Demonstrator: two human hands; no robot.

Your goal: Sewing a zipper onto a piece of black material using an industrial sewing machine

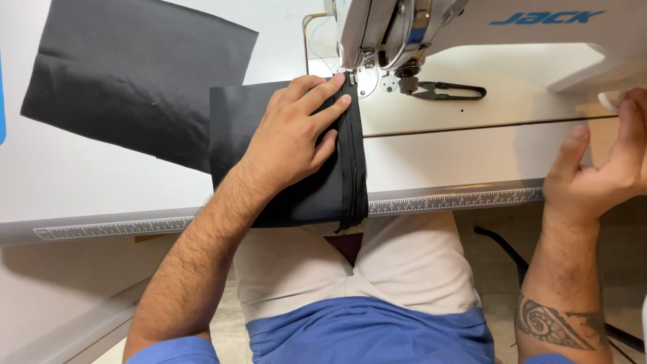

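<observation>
My left hand (pixel 296 128) lies flat on a folded black fabric piece (pixel 236 121) with a black zipper (pixel 350 155) along its right edge. The fingertips press the fabric just in front of the sewing machine's presser foot (pixel 350 75). The zipper runs from the foot down over the table's front edge. My right hand (pixel 603 162) hovers at the right side of the table, fingers loosely curled, near the machine's base; something small and white shows by its fingertips (pixel 608 101), too little to identify.
A white sewing machine (pixel 472 27) stands at the back right of the white table (pixel 101 182). A larger black fabric sheet (pixel 135 74) lies at the back left. Black thread snips (pixel 448 91) rest on the machine bed. A ruler strip (pixel 458 201) lines the front edge.
</observation>
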